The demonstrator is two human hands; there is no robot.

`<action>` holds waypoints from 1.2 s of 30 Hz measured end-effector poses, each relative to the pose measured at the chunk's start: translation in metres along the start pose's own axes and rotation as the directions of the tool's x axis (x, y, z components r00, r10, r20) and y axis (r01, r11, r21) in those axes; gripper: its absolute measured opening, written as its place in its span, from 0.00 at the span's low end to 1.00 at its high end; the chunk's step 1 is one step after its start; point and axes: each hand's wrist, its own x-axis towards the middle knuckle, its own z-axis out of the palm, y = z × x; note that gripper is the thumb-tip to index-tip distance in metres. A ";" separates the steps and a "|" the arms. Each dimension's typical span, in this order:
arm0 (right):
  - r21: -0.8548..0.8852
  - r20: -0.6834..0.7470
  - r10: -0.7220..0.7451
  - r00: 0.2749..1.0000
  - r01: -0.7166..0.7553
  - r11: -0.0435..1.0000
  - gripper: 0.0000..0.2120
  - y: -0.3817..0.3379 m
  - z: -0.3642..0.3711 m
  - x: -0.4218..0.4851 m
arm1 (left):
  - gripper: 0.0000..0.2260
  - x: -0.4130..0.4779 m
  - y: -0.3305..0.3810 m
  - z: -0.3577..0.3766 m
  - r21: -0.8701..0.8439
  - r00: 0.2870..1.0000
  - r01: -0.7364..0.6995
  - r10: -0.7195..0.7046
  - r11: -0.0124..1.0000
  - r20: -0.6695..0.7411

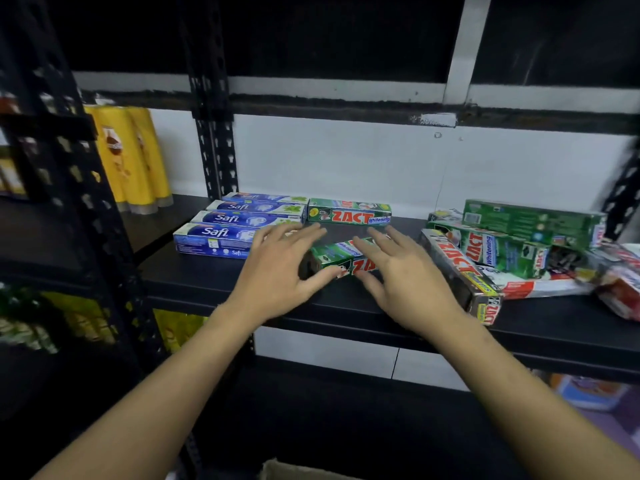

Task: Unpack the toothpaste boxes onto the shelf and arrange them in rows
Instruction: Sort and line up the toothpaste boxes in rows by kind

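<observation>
A green Zact toothpaste box [341,258] lies on the black shelf [346,299] between my hands. My left hand [282,271] holds its left end, thumb in front and fingers spread over the top. My right hand [403,271] touches its right part with straight, spread fingers. Behind it another Zact box [349,212] lies in line against the back wall. Several blue Safi boxes [225,232] sit in a neat row to the left. A loose pile of Zact boxes [502,247] lies at the right.
Yellow packets [135,157] stand on the neighbouring shelf at the left, beyond a black upright post [216,150]. Torn red-and-white wrapping [620,282] lies at the far right. A cardboard box edge [294,471] shows at the bottom.
</observation>
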 end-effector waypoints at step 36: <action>0.315 0.110 0.617 0.780 -0.616 0.722 0.36 0.031 0.078 0.109 | 0.23 0.014 -0.069 0.019 0.072 0.916 0.344 -0.351 0.936 0.193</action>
